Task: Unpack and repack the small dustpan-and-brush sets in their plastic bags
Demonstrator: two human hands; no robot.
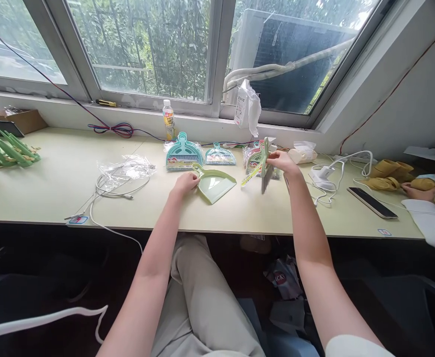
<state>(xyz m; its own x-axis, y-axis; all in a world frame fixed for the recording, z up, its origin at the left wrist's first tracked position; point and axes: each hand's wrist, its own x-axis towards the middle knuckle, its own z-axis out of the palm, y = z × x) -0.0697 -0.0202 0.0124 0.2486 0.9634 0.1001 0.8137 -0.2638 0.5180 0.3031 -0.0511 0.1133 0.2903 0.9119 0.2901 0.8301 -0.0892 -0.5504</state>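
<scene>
A light green dustpan (pixel 216 184) lies on the table in front of me, its handle toward the upper left. My left hand (pixel 186 183) has its fingers closed at the dustpan's left edge near the handle. Held upright in my right hand (pixel 282 162) is a small green hand brush (pixel 266 166), grey bristles pointing down and a yellow-green label strip beside it. Behind the dustpan stand a teal dustpan-and-brush set (pixel 184 154) and a smaller teal set (pixel 220 154). Another packaged green set (pixel 253 159) is partly hidden behind the brush.
A drink bottle (pixel 169 120) stands by the window. Clear plastic wrap (pixel 126 168) and white cables lie left; a power strip (pixel 322 176) and phone (pixel 372 202) lie right. Green stalks (pixel 7 150) are far left. Another person's hands (pixel 421 191) hold something yellowish at far right.
</scene>
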